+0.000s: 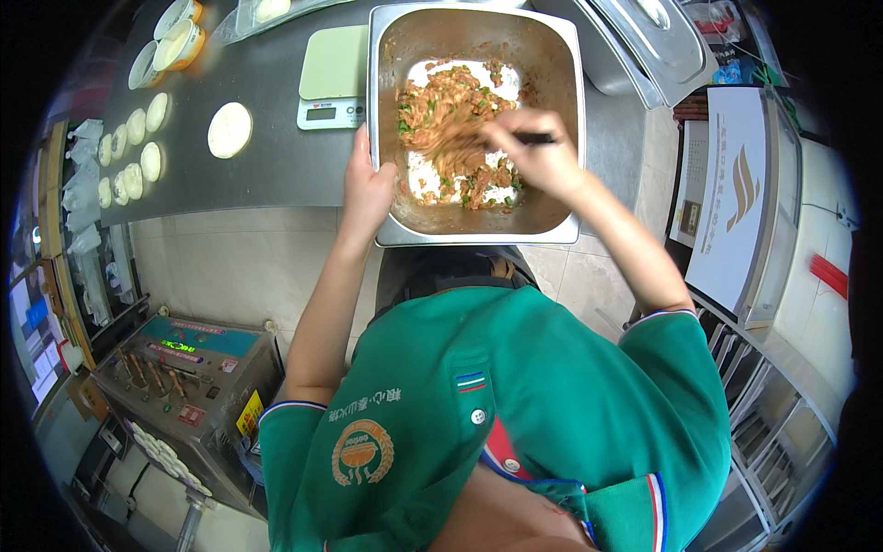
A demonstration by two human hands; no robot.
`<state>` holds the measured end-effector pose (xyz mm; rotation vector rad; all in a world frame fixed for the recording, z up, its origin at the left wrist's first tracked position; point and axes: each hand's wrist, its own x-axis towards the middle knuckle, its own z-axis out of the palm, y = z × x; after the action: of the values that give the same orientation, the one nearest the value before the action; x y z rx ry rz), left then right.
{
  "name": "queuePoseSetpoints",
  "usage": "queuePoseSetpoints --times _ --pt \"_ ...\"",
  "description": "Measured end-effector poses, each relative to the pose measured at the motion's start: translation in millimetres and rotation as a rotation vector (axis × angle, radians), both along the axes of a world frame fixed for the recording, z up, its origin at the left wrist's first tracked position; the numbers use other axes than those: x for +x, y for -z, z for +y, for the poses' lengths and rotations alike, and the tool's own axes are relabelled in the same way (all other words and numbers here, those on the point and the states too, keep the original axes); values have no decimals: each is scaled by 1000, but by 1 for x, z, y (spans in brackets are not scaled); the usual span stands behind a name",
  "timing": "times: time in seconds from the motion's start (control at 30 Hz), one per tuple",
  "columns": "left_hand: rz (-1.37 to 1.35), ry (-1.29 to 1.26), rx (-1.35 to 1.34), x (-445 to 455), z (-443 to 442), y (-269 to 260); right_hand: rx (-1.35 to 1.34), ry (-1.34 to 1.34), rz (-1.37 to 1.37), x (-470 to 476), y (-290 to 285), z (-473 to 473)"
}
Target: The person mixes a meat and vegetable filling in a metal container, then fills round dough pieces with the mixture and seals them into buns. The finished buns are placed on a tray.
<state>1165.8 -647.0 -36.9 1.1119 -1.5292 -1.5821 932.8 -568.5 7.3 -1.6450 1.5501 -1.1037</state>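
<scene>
A deep rectangular stainless steel pan [557, 76] stands before me, its near edge jutting past the edge of the metal worktable [276, 179]. Inside lies a brown minced filling [448, 93] with green bits, spread over a bright bottom. My left hand [370, 183] grips the pan's left rim, thumb on the inner side. Over the right half of the pan, my right hand [541, 152] is closed around a utensil with a black handle [535, 139]. The utensil's working end is in the filling and too motion-blurred to identify.
Left of the pan sit a digital kitchen scale [334, 62], a large dough disc [230, 130] and several smaller dough rounds [151, 161]. Plastic tubs [181, 45] stand at back left. Another steel container [607, 58] with a lid [662, 41] is at right. A metal machine [207, 369] stands lower left.
</scene>
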Motion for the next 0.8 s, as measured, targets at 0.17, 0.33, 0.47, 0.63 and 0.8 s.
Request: queuePoseSetpoints --times 0.17,0.33,0.47,0.63,0.8 --pt "82 -6 35 -9 2 -6 -94 159 381 -38 -50 8" --pt "22 60 87 -22 -6 -8 8 275 339 -43 -19 20" --pt "23 136 18 -19 -19 0 164 526 288 -60 -19 48" --pt "119 467 236 8 -35 10 45 905 226 -43 -6 52" --pt "-75 883 -229 67 -93 32 -463 1266 506 27 -63 53"
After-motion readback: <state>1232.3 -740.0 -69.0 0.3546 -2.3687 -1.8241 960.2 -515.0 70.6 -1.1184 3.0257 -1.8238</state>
